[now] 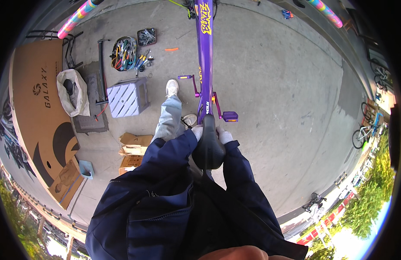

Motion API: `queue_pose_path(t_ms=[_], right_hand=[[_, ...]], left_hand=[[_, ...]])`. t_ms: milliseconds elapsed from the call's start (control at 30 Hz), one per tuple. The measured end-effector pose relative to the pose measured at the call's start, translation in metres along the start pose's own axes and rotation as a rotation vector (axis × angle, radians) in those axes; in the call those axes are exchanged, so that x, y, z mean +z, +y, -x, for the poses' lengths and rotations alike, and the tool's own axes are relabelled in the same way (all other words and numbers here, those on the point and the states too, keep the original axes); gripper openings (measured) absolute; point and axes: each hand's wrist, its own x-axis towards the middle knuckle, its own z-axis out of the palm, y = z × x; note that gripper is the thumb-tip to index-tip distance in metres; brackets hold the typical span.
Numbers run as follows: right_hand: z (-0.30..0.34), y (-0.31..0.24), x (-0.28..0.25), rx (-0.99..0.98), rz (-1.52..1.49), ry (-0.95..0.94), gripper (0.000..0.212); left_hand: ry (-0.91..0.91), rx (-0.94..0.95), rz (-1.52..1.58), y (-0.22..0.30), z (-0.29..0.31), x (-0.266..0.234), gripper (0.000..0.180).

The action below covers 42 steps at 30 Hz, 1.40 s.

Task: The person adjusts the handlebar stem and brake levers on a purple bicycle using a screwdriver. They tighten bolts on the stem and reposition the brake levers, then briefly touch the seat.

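Upright before me stands a purple bicycle, its frame running away from my body. The black saddle is nearest to me. My left hand, white at the wrist, reaches in under the saddle's left side. On the other side my right hand, also white at the wrist, is tucked close against the saddle nose. The saddle and frame hide most of the fingers, so what they grip cannot be made out. Beyond them are the purple left pedal and right pedal.
Left of the bicycle are a grey plastic stool, a tool basket, a parts tray, a floor pump and a white sack. A large cardboard box leans farther left. Colourful handlebar grips spread wide ahead.
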Motion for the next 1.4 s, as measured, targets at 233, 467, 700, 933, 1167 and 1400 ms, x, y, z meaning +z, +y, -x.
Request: queue_pose_path(t_ms=[233,467,700,933,1167,1400], right_hand=[[-0.010,-0.054,-0.005,-0.210,0.712,0.190,0.049],[-0.008,-0.101,0.001,-0.171,0.930,0.089,0.054],[-0.009,-0.078,-0.013,0.280,-0.246,-0.035,0.073],[-0.050,-0.038,0.025,0.214,-0.546,-0.048,0.070],[-0.055,-0.040,0.044,0.173,-0.560,-0.047,0.066],[-0.063,-0.033,0.048,0.102,-0.200,0.004,0.063]], left_hand=[[0.005,-0.046,-0.015,-0.022,0.019,-0.019,0.042],[0.004,-0.078,-0.051,-0.054,0.013,-0.019,0.044],[0.180,0.153,0.226,-0.024,0.042,-0.037,0.044],[0.093,0.468,-0.276,0.107,0.076,-0.030,0.028],[0.093,0.364,-0.240,0.116,0.083,-0.023,0.030],[-0.018,0.416,-0.488,0.132,0.084,-0.037,0.033]])
